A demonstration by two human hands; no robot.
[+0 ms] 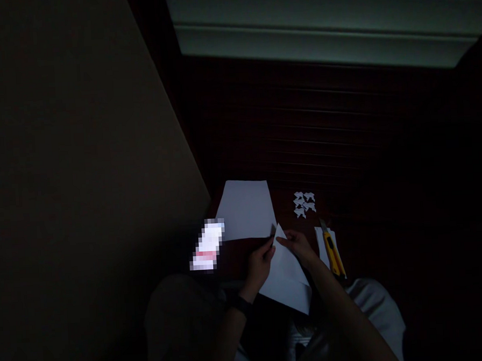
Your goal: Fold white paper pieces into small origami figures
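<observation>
A white sheet of paper (285, 275), folded to a point at its upper end, is held over my lap. My left hand (261, 261) grips its left edge near the tip, fingers closed. My right hand (298, 245) pinches the right edge just below the tip. Beyond my hands a flat white sheet (246, 210) lies on the dark table. Several small folded paper figures (304, 204) sit to the right of that sheet. The yellow utility knife (332, 251) rests on a small stack of white paper (322, 246) beside my right forearm.
A lit phone (207, 246), its screen blurred out, is at the left of the table (237, 259). A plain wall (93, 129) rises on the left. Pale slats (318, 31) are at the top. The room is dim, with much of the right side in darkness.
</observation>
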